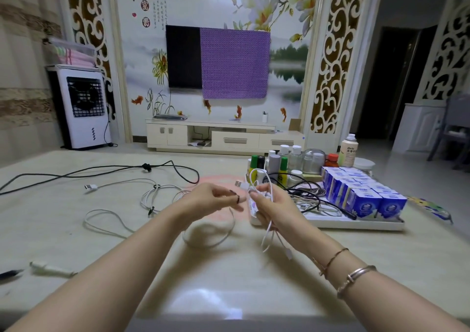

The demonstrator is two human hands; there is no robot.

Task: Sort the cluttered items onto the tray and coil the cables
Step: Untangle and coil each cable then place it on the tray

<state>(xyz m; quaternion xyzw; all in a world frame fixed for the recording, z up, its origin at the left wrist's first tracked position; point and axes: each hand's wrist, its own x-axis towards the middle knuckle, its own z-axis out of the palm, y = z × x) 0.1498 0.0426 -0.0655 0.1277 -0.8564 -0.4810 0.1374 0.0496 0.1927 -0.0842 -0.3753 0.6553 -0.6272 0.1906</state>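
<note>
Fingers of the right hand curl round a bundled white cable at frame centre, its loops and plug dangling below the fist; left hand just beside it, fingers loosely bent, pinching nothing visible; white tray with bottles, boxes and coiled cables lies right of centre; loose black cable and white cables sprawl at left.

A TV hangs on the mural wall, half covered by a purple cloth. Below it stands a low cabinet; a white fan stands left.
</note>
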